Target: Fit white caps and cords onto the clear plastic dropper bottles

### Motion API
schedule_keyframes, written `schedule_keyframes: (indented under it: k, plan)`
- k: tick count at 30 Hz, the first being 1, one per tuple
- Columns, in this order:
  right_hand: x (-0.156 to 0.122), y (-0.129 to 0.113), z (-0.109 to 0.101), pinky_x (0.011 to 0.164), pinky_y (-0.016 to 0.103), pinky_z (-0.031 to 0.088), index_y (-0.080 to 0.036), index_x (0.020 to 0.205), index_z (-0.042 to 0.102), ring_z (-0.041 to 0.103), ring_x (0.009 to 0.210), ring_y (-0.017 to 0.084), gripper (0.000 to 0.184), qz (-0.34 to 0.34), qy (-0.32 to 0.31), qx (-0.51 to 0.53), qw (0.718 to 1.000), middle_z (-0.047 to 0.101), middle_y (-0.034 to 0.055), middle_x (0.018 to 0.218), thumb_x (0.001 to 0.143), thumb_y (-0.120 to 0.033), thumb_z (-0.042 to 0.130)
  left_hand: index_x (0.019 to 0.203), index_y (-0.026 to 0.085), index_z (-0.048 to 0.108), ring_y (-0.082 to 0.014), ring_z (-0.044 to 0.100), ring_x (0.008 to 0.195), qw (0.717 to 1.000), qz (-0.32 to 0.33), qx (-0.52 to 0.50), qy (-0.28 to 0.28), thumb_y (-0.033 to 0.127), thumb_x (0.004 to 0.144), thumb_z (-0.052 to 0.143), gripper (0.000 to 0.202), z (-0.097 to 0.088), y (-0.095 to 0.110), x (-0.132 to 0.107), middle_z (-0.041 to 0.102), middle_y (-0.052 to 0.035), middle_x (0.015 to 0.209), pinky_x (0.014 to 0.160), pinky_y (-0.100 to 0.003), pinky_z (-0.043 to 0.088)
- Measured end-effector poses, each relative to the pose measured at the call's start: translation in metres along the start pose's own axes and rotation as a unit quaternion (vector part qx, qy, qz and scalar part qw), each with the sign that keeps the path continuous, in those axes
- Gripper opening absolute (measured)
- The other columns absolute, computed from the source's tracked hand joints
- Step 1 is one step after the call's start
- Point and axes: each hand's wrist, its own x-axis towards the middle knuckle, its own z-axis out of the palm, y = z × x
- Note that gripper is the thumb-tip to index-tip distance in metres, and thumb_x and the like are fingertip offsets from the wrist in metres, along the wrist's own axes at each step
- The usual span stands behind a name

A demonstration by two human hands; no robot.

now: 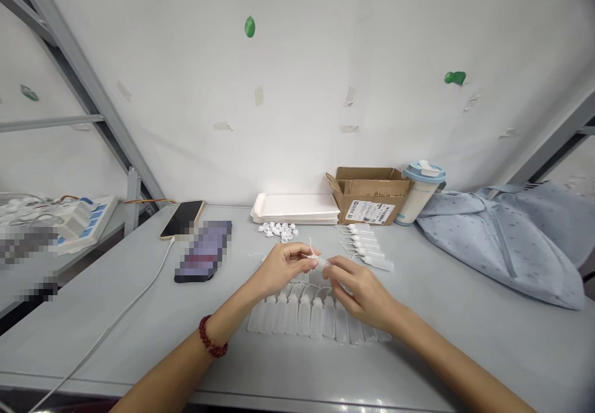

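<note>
**Small bottle (321,262) pinched between both hands, just above the desk (139,345)**

Nearest: a side-by-side row of translucent bottles (304,320) lies flat on the desk, necks pointing away, a thin pale strand curving from several necks. The right hand partly covers the row's right end.

Next, over the far side of that row: left hand (279,269), beaded bracelet (212,337) at its wrist, grasps one end of the small bottle between thumb and fingers; a thin white strand rises there. Right hand (360,286) has its fingertips closed on the other end. Both grips engaged; fingers hide part of the bottle.

Beyond the hands: bottles with white tops (372,259) lie in a column at right. At left, a purple-screened phone (204,252), picture pixelated, and a dark phone (183,219) behind it, with a white cable at its near end. Loose white caps (279,232) sit in a cluster.

Farthest on the desk: stacked white packets (297,208), open cardboard box (372,199), blue-lidded cup (417,199), patterned fabric (493,239). White wall (302,90) behind.
</note>
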Motion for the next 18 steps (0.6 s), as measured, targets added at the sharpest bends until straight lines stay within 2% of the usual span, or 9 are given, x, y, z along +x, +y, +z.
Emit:
schedule_keyframes:
  k: [3,8,14,18]
  plan:
    - [0.000,-0.001,-0.001,0.060,0.026,0.038,-0.019,0.091,0.051,0.047,0.068,0.014,0.022,0.012,-0.003,0.040,0.999,0.052,0.0051,0.084,0.080,-0.006,0.037,0.087,0.014,0.066,-0.0105,0.050,0.064,1.000,-0.003,0.005,-0.001,0.031,0.076,0.062,0.021,0.000,-0.003,0.000,0.059,-0.0012,0.070,0.063,-0.022,0.042]
    - [0.001,-0.004,-0.005,0.057,0.023,0.034,-0.020,0.084,0.049,0.044,0.061,0.011,0.019,0.094,-0.006,0.188,0.978,0.052,0.0000,0.075,0.085,-0.009,0.033,0.077,0.013,0.066,-0.0093,0.050,0.064,1.000,-0.008,-0.016,-0.023,0.029,0.076,0.063,0.017,0.001,-0.002,0.000,0.062,-0.0047,0.086,0.062,-0.022,0.042]
    - [0.004,-0.009,-0.012,0.058,0.023,0.032,-0.020,0.080,0.046,0.042,0.064,0.011,0.016,0.178,-0.020,0.343,0.922,0.051,-0.0018,0.072,0.091,-0.022,0.034,0.078,0.012,0.068,-0.0095,0.050,0.061,0.998,-0.018,-0.025,-0.049,0.025,0.077,0.061,0.015,0.005,0.003,-0.003,0.059,-0.0008,0.065,0.061,-0.021,0.042]
    - [0.006,-0.009,-0.012,0.052,0.023,0.027,-0.022,0.084,0.042,0.033,0.055,0.009,0.013,0.223,-0.038,0.443,0.868,0.045,-0.0041,0.067,0.092,-0.029,0.035,0.080,0.014,0.070,-0.0114,0.055,0.068,0.998,-0.019,-0.045,-0.033,0.025,0.073,0.066,0.014,0.006,-0.001,-0.002,0.066,-0.0042,0.081,0.063,-0.022,0.044]
